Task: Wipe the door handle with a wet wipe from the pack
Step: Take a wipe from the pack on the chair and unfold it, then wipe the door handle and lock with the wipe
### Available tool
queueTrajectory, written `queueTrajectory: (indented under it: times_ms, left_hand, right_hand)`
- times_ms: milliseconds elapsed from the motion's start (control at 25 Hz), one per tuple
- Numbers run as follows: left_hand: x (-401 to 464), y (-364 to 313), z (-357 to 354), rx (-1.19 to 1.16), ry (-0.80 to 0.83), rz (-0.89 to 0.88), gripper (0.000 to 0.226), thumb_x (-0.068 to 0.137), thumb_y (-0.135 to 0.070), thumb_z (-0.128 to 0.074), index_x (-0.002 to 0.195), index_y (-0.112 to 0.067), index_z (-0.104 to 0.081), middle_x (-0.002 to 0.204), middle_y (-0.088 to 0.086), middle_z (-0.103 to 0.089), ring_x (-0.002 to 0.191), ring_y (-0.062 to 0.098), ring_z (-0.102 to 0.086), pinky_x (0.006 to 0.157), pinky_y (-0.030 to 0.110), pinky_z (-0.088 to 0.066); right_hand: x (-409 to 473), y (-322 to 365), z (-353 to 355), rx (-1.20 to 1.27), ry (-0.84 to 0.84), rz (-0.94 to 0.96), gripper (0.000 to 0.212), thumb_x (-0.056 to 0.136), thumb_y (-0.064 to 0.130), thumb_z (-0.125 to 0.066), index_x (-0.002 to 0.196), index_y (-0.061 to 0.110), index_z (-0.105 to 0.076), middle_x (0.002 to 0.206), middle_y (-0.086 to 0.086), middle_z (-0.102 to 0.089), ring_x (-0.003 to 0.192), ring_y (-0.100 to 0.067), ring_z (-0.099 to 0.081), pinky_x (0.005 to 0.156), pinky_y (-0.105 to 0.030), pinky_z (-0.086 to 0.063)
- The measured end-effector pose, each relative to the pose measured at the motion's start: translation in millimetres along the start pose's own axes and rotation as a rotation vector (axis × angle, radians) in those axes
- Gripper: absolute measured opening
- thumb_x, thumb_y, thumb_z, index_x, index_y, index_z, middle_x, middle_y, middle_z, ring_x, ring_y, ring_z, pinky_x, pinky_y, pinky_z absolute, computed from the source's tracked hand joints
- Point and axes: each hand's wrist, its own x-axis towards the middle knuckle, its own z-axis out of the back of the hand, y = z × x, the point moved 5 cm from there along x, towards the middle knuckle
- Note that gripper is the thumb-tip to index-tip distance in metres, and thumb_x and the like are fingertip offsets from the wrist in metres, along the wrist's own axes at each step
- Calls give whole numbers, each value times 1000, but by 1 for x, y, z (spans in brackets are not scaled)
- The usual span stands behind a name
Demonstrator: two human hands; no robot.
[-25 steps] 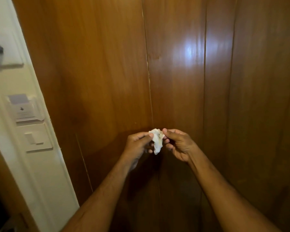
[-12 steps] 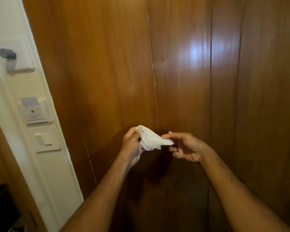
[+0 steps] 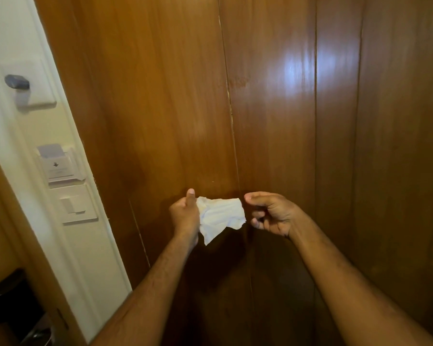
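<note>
A crumpled white wet wipe hangs stretched between my two hands, in front of glossy brown wood panels. My left hand grips its left side with the thumb pointing up. My right hand has its fingers curled, and its fingertips meet the wipe's upper right corner. At the bottom left edge a dark lock plate shows, with a bit of metal door handle below it, far from both hands. The pack of wipes is out of view.
A white wall strip runs down the left side. On it are a key card holder, a light switch and a dark knob on a white plate. A brown door edge lies left of the strip.
The wipe went from a small wad pinched between both hands to a spread sheet. My hands have pulled apart, and the view has shifted slightly left.
</note>
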Motion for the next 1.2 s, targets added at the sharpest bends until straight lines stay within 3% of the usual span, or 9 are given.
queueTrajectory:
  times_ms: [120,240,360,480,640,840,1040,1120,1200]
  left_hand:
    - [4,3,22,13,-11,23,38,101,-44,-53,84,-11,-63,82,10,-69,72,25,-70,60,33,-54]
    - [-4,0,16,-69,196,134,34,98,-50,-54,96,-18,-67,70,2,-75,58,18,-74,48,29,-57]
    - [-10,-8,4,-108,370,180,49,95,-58,-49,103,-13,-67,71,3,-78,61,16,-76,46,26,-56]
    - [-12,-9,8,-114,458,194,69,80,-70,-52,112,-10,-66,84,7,-80,74,21,-79,52,30,-59]
    - [-13,-4,20,-208,629,225,78,55,-46,-78,119,-2,-66,115,17,-75,105,32,-74,74,47,-64]
    - [0,12,45,-8,448,150,10,87,-15,-76,92,-6,-72,109,14,-75,88,22,-78,54,29,-60]
    - [0,15,55,-62,353,129,14,91,-23,-72,91,-9,-72,90,8,-76,80,19,-75,58,29,-61]
    - [-2,15,65,22,348,74,15,94,-24,-70,91,-10,-73,78,6,-73,65,13,-71,55,25,-59]
    - [-2,12,93,275,287,-113,17,99,-26,-63,95,-13,-73,85,3,-75,74,14,-72,63,26,-58]
  right_hand:
    - [-2,3,2,46,49,54,17,84,12,-68,101,14,-66,92,-6,-66,76,-17,-63,63,-34,-50]
    - [1,-7,-16,-121,106,20,42,78,23,-75,117,16,-62,115,-8,-71,109,-25,-65,84,-45,-53]
    - [2,-31,-42,-276,170,-97,53,72,25,-81,119,9,-62,114,-13,-70,105,-29,-66,82,-46,-55]
    - [5,-33,-44,-107,164,-103,41,81,9,-73,119,0,-60,117,-21,-66,109,-35,-65,84,-49,-57]
    - [9,-17,-42,32,165,-52,43,82,-1,-67,123,-6,-57,123,-30,-63,113,-42,-62,81,-50,-56]
    - [8,-14,-34,-88,-69,42,32,80,-4,-70,111,1,-65,109,-25,-71,92,-37,-72,63,-42,-60]
    - [12,-25,-41,2,-257,78,13,89,3,-64,98,12,-64,105,-17,-68,91,-31,-70,51,-34,-59]
    - [13,-26,-45,78,-261,72,11,94,13,-59,105,13,-60,105,-16,-68,90,-30,-69,48,-33,-58]
    - [16,-31,-45,105,-175,36,24,98,22,-51,120,12,-53,108,-19,-65,88,-33,-66,50,-35,-57]
